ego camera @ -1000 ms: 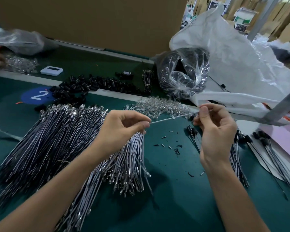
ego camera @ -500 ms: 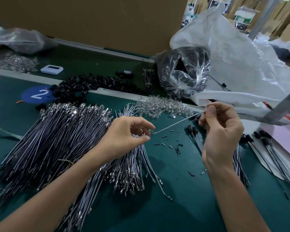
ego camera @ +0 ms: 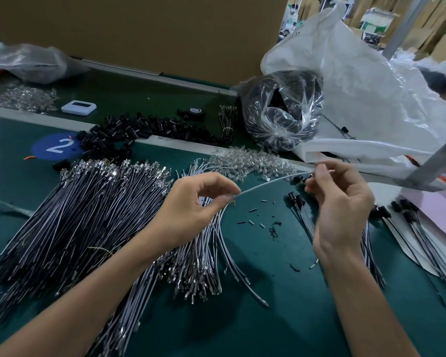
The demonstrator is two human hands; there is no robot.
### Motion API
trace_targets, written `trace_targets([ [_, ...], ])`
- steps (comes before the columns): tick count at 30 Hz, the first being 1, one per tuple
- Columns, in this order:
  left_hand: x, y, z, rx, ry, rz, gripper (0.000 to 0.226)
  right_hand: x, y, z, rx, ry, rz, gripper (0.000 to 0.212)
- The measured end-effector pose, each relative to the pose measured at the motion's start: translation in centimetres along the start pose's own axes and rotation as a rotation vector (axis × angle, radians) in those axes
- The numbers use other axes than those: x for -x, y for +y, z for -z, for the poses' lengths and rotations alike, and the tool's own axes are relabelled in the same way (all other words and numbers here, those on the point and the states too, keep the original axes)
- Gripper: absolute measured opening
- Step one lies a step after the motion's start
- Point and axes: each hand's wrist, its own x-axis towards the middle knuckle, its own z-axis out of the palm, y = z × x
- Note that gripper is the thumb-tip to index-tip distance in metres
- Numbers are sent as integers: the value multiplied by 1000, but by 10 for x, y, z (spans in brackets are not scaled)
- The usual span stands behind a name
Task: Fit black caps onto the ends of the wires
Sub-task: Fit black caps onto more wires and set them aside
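Head view, nearest first: a large heap of bare wires (ego camera: 83, 215) lies beneath my left forearm, so I judge most of the job remains. My left hand (ego camera: 191, 202) pinches one end of a single wire (ego camera: 268, 182) and my right hand (ego camera: 340, 202) pinches the other; I cannot tell whether a cap is on. Few capped wires (ego camera: 407, 215) lie right. Beyond, loose black caps (ego camera: 139, 126) wait.

- A dark green surface (ego camera: 281, 318) filled the lower view.
- A brown board (ego camera: 152, 29) stood at 12 o'clock.
- A grey metal post (ego camera: 403, 21) and stacked cartons (ego camera: 438, 34) rose at 2 o'clock.
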Motion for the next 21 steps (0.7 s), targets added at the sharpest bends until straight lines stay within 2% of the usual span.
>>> trace_targets([
  [3,0,0,0,28,24,-5,21,-1,7,4,723,-90,282,13],
  [4,0,0,-1,6,28,-19,21,0,8,4,878,-141,369,12],
  [9,1,0,-4,-95,42,-60,19,8,12,-3,997,-522,334,23],
  [11,1,0,-4,-105,51,-62,17,11,16,-2,1154,-540,352,29],
  [13,1,1,-3,-104,60,-64,17,11,18,0,1304,-483,367,32],
  [15,1,1,-3,-108,62,-70,19,7,18,2,1300,-426,365,44],
  [16,1,2,-3,-111,59,-71,20,5,16,3,1196,-443,335,49],
  [19,0,3,-3,-129,41,-78,20,6,9,-1,652,-709,112,43],
  [21,-1,4,-3,-141,32,-85,18,14,8,-6,515,-863,54,25],
])
